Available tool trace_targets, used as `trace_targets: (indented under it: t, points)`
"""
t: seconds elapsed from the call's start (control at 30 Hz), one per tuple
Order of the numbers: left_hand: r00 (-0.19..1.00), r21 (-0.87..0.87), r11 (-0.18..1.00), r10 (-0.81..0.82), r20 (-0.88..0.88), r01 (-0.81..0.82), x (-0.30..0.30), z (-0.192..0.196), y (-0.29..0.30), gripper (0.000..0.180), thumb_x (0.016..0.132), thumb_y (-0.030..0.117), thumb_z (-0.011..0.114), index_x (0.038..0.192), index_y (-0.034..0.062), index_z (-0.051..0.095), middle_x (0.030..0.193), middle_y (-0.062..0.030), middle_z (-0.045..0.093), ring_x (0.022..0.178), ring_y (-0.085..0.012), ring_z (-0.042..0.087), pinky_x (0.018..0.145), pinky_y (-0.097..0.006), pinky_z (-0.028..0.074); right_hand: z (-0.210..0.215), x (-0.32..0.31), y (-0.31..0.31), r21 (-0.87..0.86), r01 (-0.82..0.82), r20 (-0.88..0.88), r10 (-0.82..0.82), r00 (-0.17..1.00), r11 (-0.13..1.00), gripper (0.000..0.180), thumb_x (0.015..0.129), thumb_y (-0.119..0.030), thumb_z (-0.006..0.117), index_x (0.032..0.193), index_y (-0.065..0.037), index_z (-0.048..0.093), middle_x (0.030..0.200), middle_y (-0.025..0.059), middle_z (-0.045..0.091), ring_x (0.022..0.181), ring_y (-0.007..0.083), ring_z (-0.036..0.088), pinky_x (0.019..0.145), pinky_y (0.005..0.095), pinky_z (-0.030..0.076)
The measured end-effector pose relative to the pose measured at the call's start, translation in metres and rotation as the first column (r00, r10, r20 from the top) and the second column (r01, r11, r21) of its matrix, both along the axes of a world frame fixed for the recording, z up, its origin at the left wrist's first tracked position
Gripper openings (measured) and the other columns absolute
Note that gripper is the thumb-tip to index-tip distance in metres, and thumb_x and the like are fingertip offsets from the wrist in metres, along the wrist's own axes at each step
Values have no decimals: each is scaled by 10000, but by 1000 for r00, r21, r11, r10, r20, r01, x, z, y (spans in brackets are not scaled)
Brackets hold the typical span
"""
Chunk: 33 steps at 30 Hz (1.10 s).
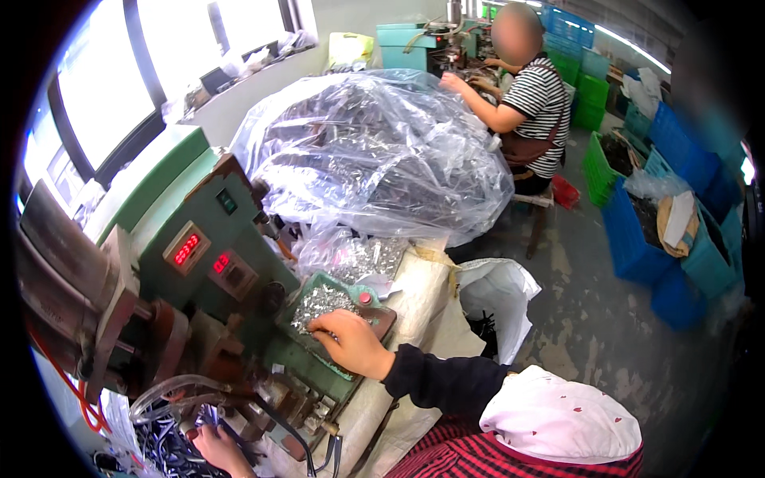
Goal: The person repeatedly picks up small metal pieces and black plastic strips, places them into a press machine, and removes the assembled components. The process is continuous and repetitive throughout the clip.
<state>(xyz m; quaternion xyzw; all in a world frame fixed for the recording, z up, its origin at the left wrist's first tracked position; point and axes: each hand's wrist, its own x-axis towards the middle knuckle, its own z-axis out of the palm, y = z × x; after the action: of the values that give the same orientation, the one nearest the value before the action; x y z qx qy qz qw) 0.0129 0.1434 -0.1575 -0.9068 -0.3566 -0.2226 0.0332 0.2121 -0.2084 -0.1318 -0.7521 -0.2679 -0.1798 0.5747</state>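
The right hand [351, 341] lies palm down in the tray [296, 303] of small metal parts [319, 301] on the green machine [199, 231], fingers curled among them as if gathering; what it grips I cannot tell. The left hand [217, 448] rests low by the clear tubes [163, 392], its grip hidden

Green tray [296, 303] of small silvery metal parts [319, 303] beside the machine

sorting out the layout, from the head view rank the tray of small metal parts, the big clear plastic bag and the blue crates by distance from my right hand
1. Tray of small metal parts, under the right hand.
2. Big clear plastic bag, beyond the tray.
3. Blue crates, far right on the floor.
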Motion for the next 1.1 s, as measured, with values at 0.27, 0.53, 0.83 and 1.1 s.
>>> trace_targets:
  t: [0.27, 0.53, 0.83, 1.1]
  points:
    - [783, -215, 953, -34, 621, 212, -55, -46, 76, 476, 1024, 83, 605, 1485, 77, 486, 803, -10, 526, 717, -113, 485, 691, -265, 428, 9, -14, -52, 11, 84, 50, -84, 995, 996, 112, 857, -51, 732, 968, -63, 734, 927, 83, 713, 901, 303, 656, 815, 409, 526]
    - [485, -504, 685, 246, 839, 525, -39, 28, 21, 573, 953, 33, 642, 1483, 6, 425, 918, -43, 667, 758, -133, 602, 727, -277, 518, 73, -41, 54, 116, -354, 14, 354, 935, 928, 277, 798, -49, 727, 1070, -29, 674, 961, 154, 680, 887, 356, 661, 803, 412, 535]
    - [355, -124, 606, -279, 892, 786, -32, 173, -150, 130, 1027, -3, 519, 1135, -38, 584, 931, -152, 664, 830, -176, 617, 752, -261, 489, 82, -72, 70, 541, -362, -430, 619, 657, 759, 433, 899, 61, 682, 1301, 29, 522, 1077, 81, 683, 979, 114, 647, 889, 239, 497]
    - [495, -458, 256, -101, 863, 851, -28, 159, -192, 191, 1080, 107, 450, 1166, -19, 564, 794, -114, 668, 606, -107, 540, 582, -225, 429, 101, -75, 31, 203, -596, -257, 630, 733, 777, 535, 852, 6, 646, 1381, -32, 575, 1253, 198, 646, 1199, 334, 636, 1012, 395, 492]
